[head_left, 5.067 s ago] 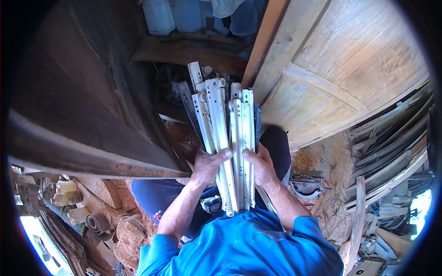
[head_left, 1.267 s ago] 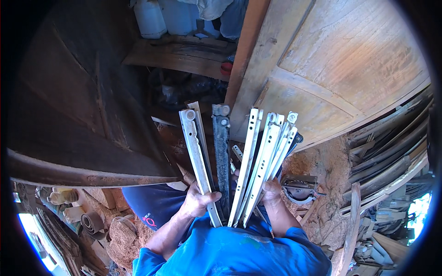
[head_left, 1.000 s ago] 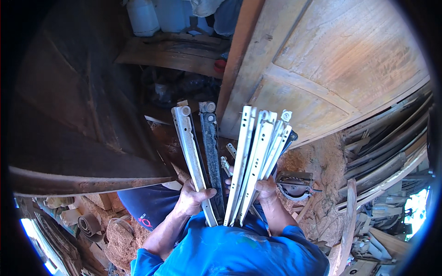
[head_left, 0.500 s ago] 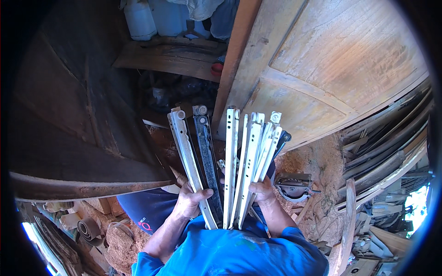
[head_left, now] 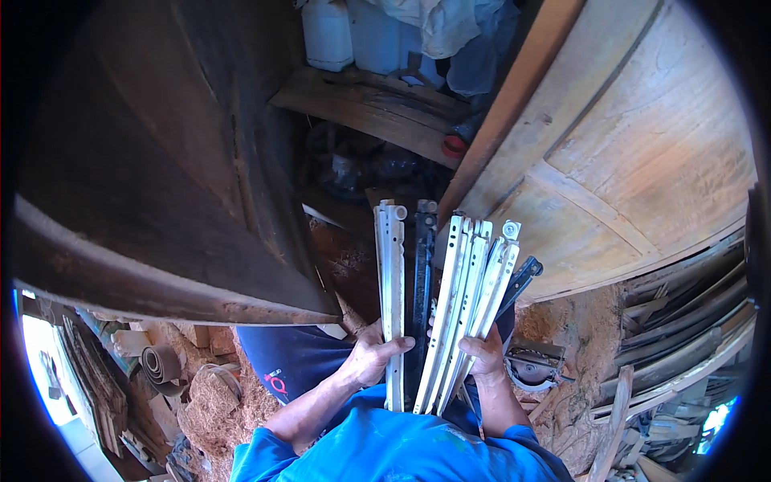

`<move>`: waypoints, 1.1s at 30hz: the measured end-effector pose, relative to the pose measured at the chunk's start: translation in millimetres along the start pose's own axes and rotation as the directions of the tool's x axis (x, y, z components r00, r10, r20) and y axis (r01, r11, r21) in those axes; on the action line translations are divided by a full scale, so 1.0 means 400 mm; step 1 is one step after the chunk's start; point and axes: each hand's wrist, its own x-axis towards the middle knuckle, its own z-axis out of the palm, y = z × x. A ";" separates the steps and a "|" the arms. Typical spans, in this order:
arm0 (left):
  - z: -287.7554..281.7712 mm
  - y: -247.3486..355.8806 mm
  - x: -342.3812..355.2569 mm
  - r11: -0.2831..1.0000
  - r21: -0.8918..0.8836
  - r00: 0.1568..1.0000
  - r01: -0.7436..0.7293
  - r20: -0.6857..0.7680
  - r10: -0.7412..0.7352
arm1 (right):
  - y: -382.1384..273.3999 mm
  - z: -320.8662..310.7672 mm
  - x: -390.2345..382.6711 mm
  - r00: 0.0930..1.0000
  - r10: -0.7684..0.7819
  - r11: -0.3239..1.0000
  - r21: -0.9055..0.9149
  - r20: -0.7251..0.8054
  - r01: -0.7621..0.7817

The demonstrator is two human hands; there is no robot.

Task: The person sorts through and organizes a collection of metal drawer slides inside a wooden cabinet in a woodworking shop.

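Observation:
My left hand (head_left: 371,357) is closed around a white metal drawer slide (head_left: 391,273), with a dark slide (head_left: 421,249) standing just to its right. My right hand (head_left: 487,360) grips several white slides (head_left: 459,297) in a fanned bundle, with another dark slide (head_left: 520,283) angled out at their right. Rollers and rows of holes show at the upper ends. The lower ends rest against or near my blue shirt (head_left: 393,446), and some of my fingers are hidden behind the metal.
An open wooden cabinet holds white jugs (head_left: 329,40) and a red item (head_left: 452,146); a dark panel (head_left: 144,185) flanks it left, a pale door (head_left: 602,177) right. A circular saw (head_left: 530,369), stacked boards (head_left: 675,345), sawdust and scrap lie around my legs.
Five seconds ago the slides formed one tighter, higher bunch; now they are split and fanned between my hands. Since half a second ago the view has shifted, so everything sits farther right in it.

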 end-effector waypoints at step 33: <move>-0.050 -0.028 0.037 0.996 -0.086 0.999 -0.030 0.023 0.032 | 0.003 0.102 0.060 0.990 0.083 0.987 -0.126 -0.117 -0.098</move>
